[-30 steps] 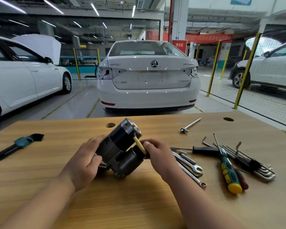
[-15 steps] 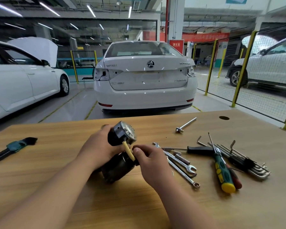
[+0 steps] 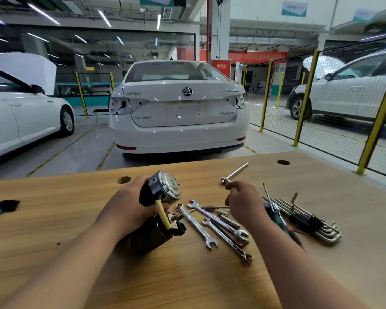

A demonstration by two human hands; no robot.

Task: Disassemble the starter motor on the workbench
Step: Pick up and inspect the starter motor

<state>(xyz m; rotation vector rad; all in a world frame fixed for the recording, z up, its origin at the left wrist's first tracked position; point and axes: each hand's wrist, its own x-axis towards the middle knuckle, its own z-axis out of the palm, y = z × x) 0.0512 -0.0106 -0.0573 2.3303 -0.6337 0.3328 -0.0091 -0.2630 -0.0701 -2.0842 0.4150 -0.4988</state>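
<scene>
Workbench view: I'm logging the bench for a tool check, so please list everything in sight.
workbench: one, light wood, foreground.
starter motor: one, black with silver end cap, centre-left.
yellow cable: one, yellow, on the motor.
spanners: three, silver, right of the motor.
T-bar wrench: one, silver, beyond the spanners.
hex keys: one set, silver, far right.
screwdriver: one, green handle, left of the hex keys, partly hidden.
brush: one, black and teal, left edge.
cars: three, white, beyond the bench.
left hand: one, grips the motor.
right hand: one, above the tools, fingers loosely curled, nothing seen in it.
</scene>
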